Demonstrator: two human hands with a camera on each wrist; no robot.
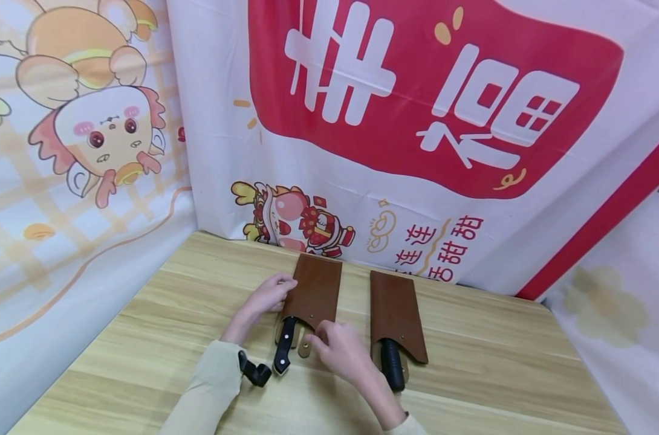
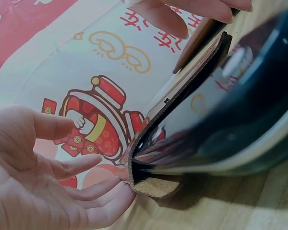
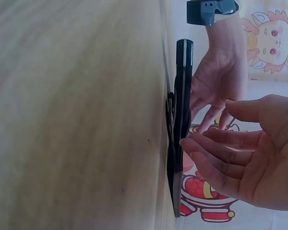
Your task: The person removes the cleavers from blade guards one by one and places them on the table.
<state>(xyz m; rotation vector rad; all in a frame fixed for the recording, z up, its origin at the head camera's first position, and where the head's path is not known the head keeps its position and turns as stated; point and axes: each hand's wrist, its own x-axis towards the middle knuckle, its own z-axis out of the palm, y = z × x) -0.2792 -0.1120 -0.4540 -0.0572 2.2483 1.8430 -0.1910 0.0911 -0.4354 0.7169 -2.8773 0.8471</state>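
Observation:
A knife with a black riveted handle (image 1: 284, 347) sits in a brown sheath (image 1: 315, 284) lying on the table, its blade hidden inside. A strap tab with a snap (image 1: 305, 346) lies loose beside the handle. My left hand (image 1: 269, 294) is at the sheath's left edge, fingers loosely bent; in the left wrist view its fingertips touch or nearly touch the sheath's edge (image 2: 156, 184). At the sheath's lower right corner is my right hand (image 1: 344, 353). The right wrist view shows its relaxed fingers (image 3: 221, 163) beside the sheath, gripping nothing.
To the right lies a second brown sheath (image 1: 393, 302) with a ribbed black handle (image 1: 392, 365) sticking out. The wooden table (image 1: 487, 374) ends against a printed cloth backdrop (image 1: 215, 151). A black strap mount (image 1: 255, 370) is on the left wrist.

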